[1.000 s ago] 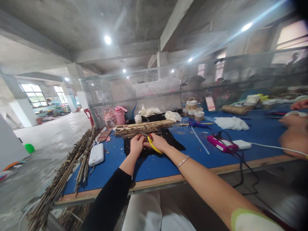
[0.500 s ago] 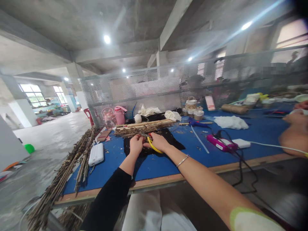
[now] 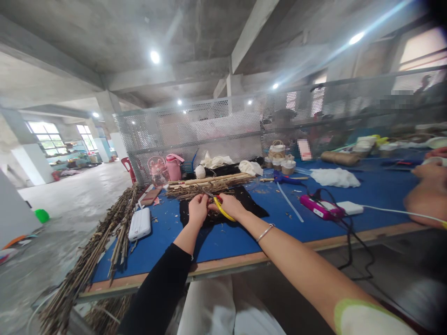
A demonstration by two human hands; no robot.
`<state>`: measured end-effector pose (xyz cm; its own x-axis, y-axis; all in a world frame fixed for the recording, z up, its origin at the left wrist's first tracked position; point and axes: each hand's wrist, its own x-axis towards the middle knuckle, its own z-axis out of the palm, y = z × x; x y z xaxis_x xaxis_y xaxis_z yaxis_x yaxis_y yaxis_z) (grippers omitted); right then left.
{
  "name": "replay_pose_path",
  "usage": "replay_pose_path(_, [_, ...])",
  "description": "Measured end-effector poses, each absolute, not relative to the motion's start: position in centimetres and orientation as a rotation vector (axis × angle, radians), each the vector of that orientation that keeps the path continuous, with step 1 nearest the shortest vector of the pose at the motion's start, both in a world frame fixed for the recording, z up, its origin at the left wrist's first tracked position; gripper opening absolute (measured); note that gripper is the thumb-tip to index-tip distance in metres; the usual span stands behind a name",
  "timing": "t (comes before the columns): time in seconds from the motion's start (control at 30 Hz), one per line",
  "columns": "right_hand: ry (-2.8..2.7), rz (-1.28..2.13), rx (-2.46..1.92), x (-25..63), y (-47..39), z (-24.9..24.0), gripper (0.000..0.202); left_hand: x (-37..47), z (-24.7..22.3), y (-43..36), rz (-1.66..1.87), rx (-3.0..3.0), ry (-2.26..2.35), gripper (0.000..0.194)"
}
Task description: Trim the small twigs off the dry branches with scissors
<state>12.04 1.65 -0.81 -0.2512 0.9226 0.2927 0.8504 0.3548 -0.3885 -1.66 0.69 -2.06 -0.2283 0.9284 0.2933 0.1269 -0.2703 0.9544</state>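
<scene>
My right hand (image 3: 228, 206) is closed on yellow-handled scissors (image 3: 225, 210), whose blades point up and left, over a black cloth (image 3: 253, 204). Close to the blades, my left hand (image 3: 198, 208) has its fingers pinched together; what they hold is too small to make out. Behind both hands a pile of thin brown twigs (image 3: 188, 190) lies across the blue table (image 3: 160, 251). Small plant scraps are scattered on the cloth and tabletop.
Bundled dry stalks (image 3: 101, 232) overhang the table's left edge beside a white power bank (image 3: 139, 224). A pink bottle (image 3: 173, 167) stands behind. To the right are a magenta device (image 3: 321, 207) with cables, a white cloth (image 3: 335, 177) and another person's hands (image 3: 428, 195).
The yellow scissor handles have drawn slightly closer together in my right hand. Otherwise both hands stay in nearly the same place.
</scene>
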Motion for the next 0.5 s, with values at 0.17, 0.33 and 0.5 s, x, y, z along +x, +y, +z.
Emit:
replay_pose_path(0.17, [-2.194, 0.237, -1.532, 12.02, 1.55, -0.57, 0.054, -1.62, -1.78, 0.49, 1.572, 1.368, 1.325, 0.023])
replay_pose_path(0.33, [-2.2, 0.211, -1.533, 11.94, 1.76, -0.97, 0.06, -1.78, -1.6, 0.49, 1.567, 1.441, 1.394, 0.02])
replay_pose_path(0.5, [-2.229, 0.26, -1.469, 11.93, 1.77, -1.18, 0.059, -1.94, -1.31, 0.29, 1.54, 1.54, 1.468, 0.019])
